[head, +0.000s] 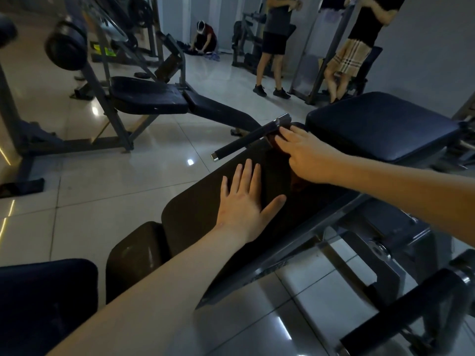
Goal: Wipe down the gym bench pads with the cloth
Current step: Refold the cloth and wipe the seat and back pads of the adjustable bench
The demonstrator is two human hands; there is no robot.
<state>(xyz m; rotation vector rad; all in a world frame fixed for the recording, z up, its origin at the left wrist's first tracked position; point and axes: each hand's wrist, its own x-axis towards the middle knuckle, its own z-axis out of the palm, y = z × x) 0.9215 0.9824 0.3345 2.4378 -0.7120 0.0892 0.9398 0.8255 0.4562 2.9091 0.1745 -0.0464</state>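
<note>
Room: tiled gym floor [123, 181], glossy under dim light; other people stand by the far wall, well apart from you.
Far left: a second bench [149, 95] with dark pads, well apart from the one you are working on.
Near-left pad: a small dark pad [133, 253] just beside the low end of the long pad [195, 209], which slopes up and away from you.
Left hand [244, 201]: flat on the middle of the long pad, fingers straight and spread, holding nothing (it looks like a brace, not a wiping hand).
Handle [252, 136]: a black bar just beside the pad's upper end, close to your right fingertips.
Cloth [273, 143]: dark reddish, lying on the upper end of the long pad under your right hand; most of it is hidden and hard to tell from the dark vinyl.
Right hand [305, 152]: fingers straight and close together, pressing the cloth flat onto the pad rather than pinching it; the thumb is out of sight.
Right pad: a blue seat pad [380, 124] just beyond your right hand.
Step, as I judge it: you are wiping the top of the long pad; the small pad and the blue seat pad probably remain.
Risk, slipping cloth: with only flat pressure on it, a fast stroke could leave the cloth behind or bunch it up.
Risk, handle: a stroke carried further up could knock your fingertips into the bar.
Risk, missed strip: your left hand covers part of the pad, so that patch gets skipped unless you lift it.
</note>
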